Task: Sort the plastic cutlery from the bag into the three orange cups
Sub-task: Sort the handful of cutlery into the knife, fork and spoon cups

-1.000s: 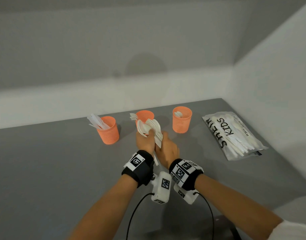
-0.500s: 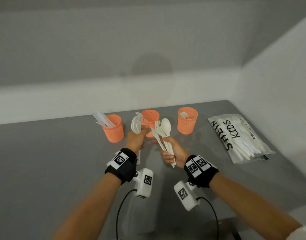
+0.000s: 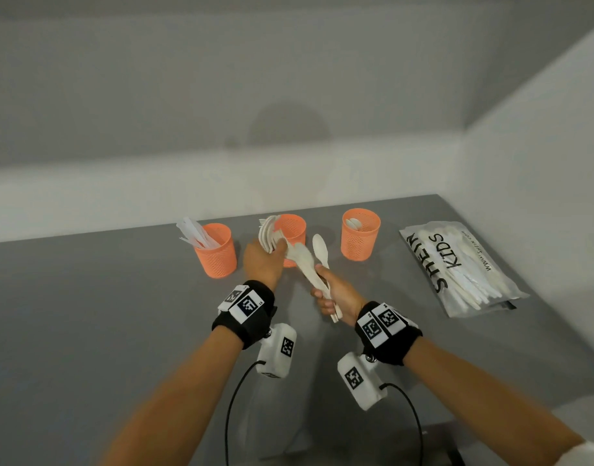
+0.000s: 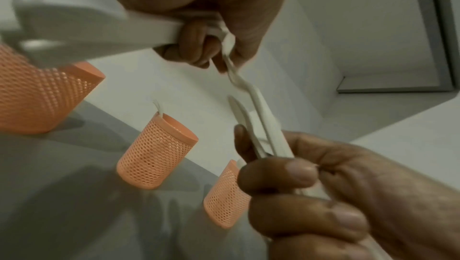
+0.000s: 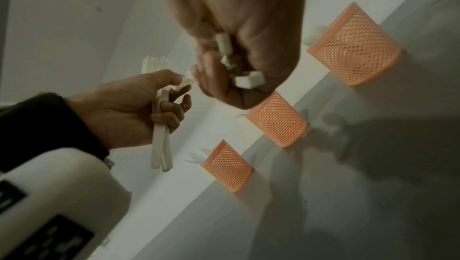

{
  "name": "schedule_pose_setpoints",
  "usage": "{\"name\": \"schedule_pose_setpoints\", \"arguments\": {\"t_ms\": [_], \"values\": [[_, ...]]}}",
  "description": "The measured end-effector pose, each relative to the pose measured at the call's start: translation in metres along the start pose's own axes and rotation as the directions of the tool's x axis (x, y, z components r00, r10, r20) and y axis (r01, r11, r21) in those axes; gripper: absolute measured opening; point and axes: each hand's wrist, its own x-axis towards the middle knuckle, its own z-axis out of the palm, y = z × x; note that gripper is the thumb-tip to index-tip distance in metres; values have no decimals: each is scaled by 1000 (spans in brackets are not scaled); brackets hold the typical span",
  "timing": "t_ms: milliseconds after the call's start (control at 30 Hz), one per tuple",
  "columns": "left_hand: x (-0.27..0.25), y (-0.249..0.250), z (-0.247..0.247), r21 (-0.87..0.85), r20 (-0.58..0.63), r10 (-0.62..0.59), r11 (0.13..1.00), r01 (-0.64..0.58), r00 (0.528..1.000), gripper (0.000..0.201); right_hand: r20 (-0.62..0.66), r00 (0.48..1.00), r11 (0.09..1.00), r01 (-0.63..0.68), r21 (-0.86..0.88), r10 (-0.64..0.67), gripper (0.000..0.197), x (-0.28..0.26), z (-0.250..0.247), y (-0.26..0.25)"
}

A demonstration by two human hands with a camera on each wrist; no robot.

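Three orange mesh cups stand in a row: the left cup (image 3: 214, 253) with knives, the middle cup (image 3: 293, 227) with forks, the right cup (image 3: 360, 237) with spoons. The printed bag (image 3: 463, 267) of white cutlery lies flat to the right. My left hand (image 3: 278, 246) grips several white forks (image 5: 160, 132) in front of the middle cup, and its fingertips pinch a piece from the other bundle. My right hand (image 3: 319, 280) grips a bundle of cutlery (image 3: 309, 264) by the handles, a spoon (image 3: 320, 247) sticking up from it. The handle ends (image 5: 246, 79) poke out below the fist.
The grey table (image 3: 103, 314) meets a pale wall behind the cups and on the right, beyond the bag. Cables hang from both wrist cameras near the front edge.
The hands, apart half a second ago, have come together again. My left hand moved right and now touches the right hand's bundle, which is tilted towards it.
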Motion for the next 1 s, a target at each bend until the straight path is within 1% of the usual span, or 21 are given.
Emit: {"name": "schedule_pose_setpoints", "arguments": {"t_ms": [33, 67, 100, 167, 233, 300, 367, 467, 533, 567, 633, 700, 767, 833, 867, 933, 1000], "values": [[-2, 0, 1, -72, -40, -16, 997, 13, 999, 18, -43, 998, 999, 41, -9, -42, 28, 1, -1, 0], [-3, -2, 2, -157, -45, -62, 986, 54, 997, 19, -74, 994, 996, 81, -29, -83, 25, 2, -1, 0], [-6, -4, 4, -234, -18, -124, 965, 117, 992, 18, -95, 989, 992, 111, -59, -116, 22, 3, 0, 0], [-10, -11, 9, -343, 88, -233, 906, 249, 969, 8, -118, 981, 984, 139, -113, -152, 21, 5, 3, 1], [-16, -17, 14, -399, 180, -294, 851, 343, 939, 16, -116, 977, 974, 160, -162, -180, 22, 6, 8, 3], [-20, -18, 17, -415, 246, -310, 822, 389, 918, 21, -113, 971, 961, 182, -210, -209, 24, 8, 12, 7], [-22, -19, 17, -406, 233, -334, 820, 403, 914, 26, -123, 966, 953, 197, -232, -229, 22, 12, 15, 11], [-18, -21, 12, -411, 116, -373, 826, 386, 921, 31, -141, 960, 947, 201, -250, -240, 14, 12, 12, 15], [-16, -24, 7, -427, 72, -375, 826, 369, 924, 33, -133, 957, 933, 210, -293, -257, 17, 10, 9, 16], [-14, -27, 5, -429, 82, -373, 824, 370, 924, 34, -127, 955, 923, 218, -317, -269, 20, 9, 9, 16], [-13, -31, 2, -407, 147, -358, 828, 386, 922, 31, -122, 949, 904, 232, -359, -292, 25, 11, 9, 17], [-14, -32, 0, -335, 217, -327, 860, 385, 920, 27, -119, 943, 892, 245, -380, -310, 30, 12, 12, 16], [-15, -32, -1, -276, 263, -281, 895, 351, 923, 24, -102, 942, 878, 255, -406, -321, 34, 12, 15, 17], [-15, -31, 0, -251, 268, -236, 919, 304, 934, 21, -72, 935, 832, 272, -484, -347, 37, 10, 18, 18], [-14, -31, 1, -242, 254, -238, 923, 300, 937, 22, -56, 927, 788, 283, -547, -371, 36, 9, 18, 20], [-12, -29, 4, -250, 239, -258, 915, 316, 936, 28, -22, 908, 663, 288, -691, -418, 34, 10, 14, 24], [-11, -23, 8, -280, 265, -263, 900, 335, 928, 36, -8, 899, 547, 260, -796, -439, 35, 10, 7, 25]]}}
